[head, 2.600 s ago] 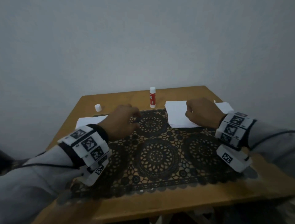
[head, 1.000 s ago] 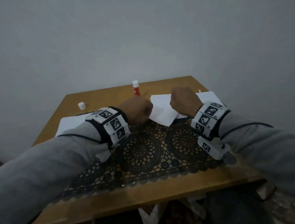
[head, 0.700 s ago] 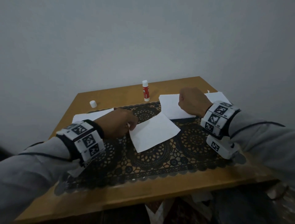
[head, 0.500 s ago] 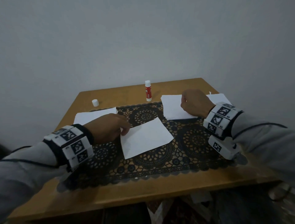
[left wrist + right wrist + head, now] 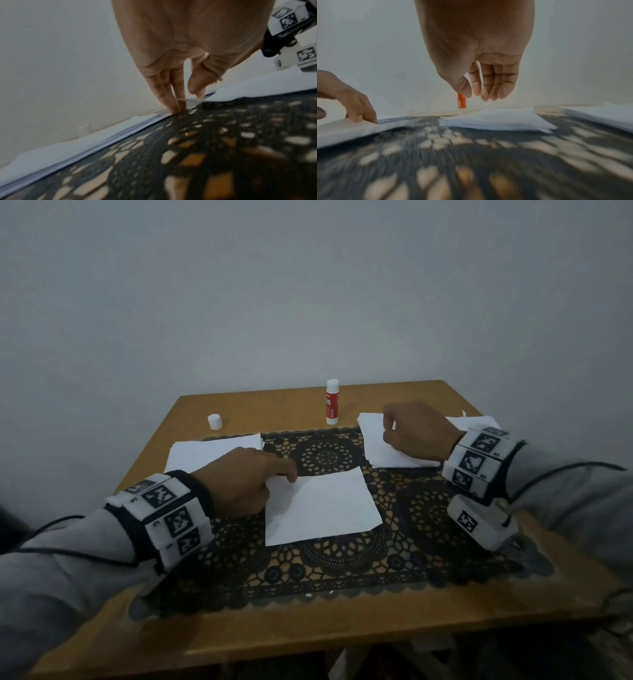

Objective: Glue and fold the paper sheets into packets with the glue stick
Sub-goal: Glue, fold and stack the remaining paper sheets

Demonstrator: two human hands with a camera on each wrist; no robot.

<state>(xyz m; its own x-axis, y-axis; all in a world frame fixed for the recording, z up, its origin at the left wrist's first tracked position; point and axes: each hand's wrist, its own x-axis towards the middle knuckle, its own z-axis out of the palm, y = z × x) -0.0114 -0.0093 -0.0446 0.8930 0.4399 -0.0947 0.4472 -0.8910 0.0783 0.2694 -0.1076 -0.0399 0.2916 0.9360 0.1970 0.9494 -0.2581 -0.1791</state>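
Pinning the single sheet [image 5: 322, 508] with straight left hand [image 5: 239, 484] fingers, right hand [image 5: 419, 431] loosely curled, empty; sheet may slide on lace mat [image 5: 428, 525]

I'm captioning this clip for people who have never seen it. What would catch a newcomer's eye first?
A single white sheet lies in the middle of the black lace mat, with the left hand touching its left edge. Behind it an uncapped red glue stick stands upright on the wooden table. The right hand hangs over a paper stack at the right.
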